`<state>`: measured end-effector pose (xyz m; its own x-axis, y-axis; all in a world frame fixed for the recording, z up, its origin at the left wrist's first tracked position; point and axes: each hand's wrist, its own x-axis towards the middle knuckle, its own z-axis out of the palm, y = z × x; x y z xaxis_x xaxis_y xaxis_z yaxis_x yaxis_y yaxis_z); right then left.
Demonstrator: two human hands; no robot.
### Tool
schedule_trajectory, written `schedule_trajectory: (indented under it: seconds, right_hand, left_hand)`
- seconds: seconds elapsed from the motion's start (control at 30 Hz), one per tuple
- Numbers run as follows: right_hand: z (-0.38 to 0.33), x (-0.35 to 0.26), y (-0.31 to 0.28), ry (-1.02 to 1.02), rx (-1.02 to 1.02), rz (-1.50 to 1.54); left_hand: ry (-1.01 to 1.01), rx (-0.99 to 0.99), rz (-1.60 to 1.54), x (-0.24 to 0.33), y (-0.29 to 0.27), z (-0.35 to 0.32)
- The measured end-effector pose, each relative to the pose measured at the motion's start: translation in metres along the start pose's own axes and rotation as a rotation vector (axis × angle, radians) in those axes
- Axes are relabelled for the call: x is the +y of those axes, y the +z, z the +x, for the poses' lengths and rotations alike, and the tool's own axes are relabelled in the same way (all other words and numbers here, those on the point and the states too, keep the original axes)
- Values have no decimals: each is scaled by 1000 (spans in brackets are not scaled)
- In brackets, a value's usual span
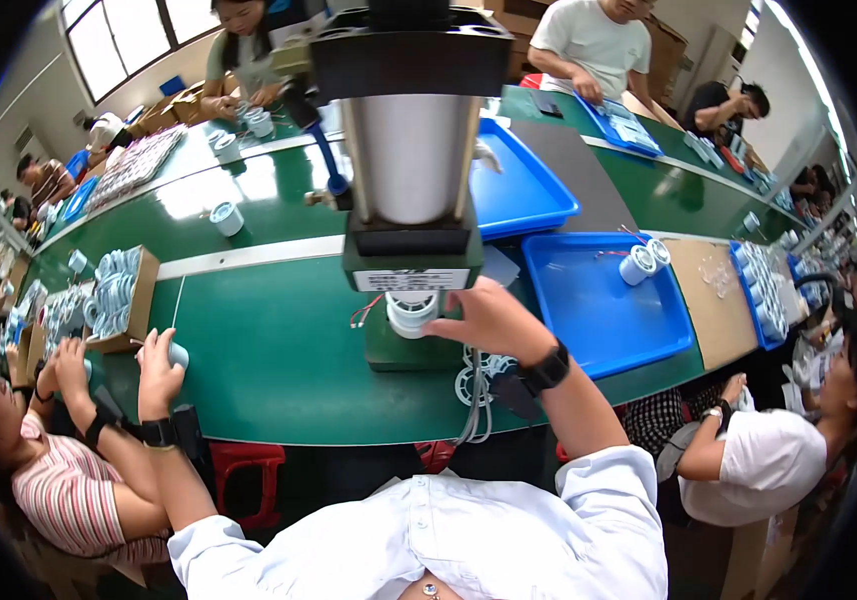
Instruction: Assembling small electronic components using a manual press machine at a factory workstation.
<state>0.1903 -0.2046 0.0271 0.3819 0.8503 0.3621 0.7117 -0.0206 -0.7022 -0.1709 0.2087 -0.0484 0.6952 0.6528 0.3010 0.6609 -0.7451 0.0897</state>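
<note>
A light blue round housing (413,315) with red and white wires stands upright under the head of a bench press (414,170). My right hand (497,318) is at its right side, with the thumb against it and the fingers curved behind; the press head hides part of the contact. Out at the left edge of the green table, my left hand (161,372) is closed round a light blue cup-shaped part (179,356), mostly covered by the fingers.
Right of the press stands a blue tray (609,345) with two round housings (639,262). Flat white rings (477,380) and a cable lie near the front edge. A carton of light blue rings (136,305) stands at left. Co-workers sit close on both sides.
</note>
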Motion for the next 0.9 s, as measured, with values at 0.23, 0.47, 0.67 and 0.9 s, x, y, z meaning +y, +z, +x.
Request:
schedule_trajectory:
  seconds: [0.23,0.47,0.67,0.9]
  right_hand:
    - [7,2,-2,43,289,17]
    - [-81,92,-106,445,350,-722]
    - [-133,122,-146,679,419,-907]
    - [-118,60,-58,167,338,-154]
  left_hand:
    - [235,-129,-409,175,-43,-7]
    - [371,-138,-631,235,-32,-26]
    - [157,-243,-930,232,-14,-32]
    - [318,-58,-856,247,-21,-29]
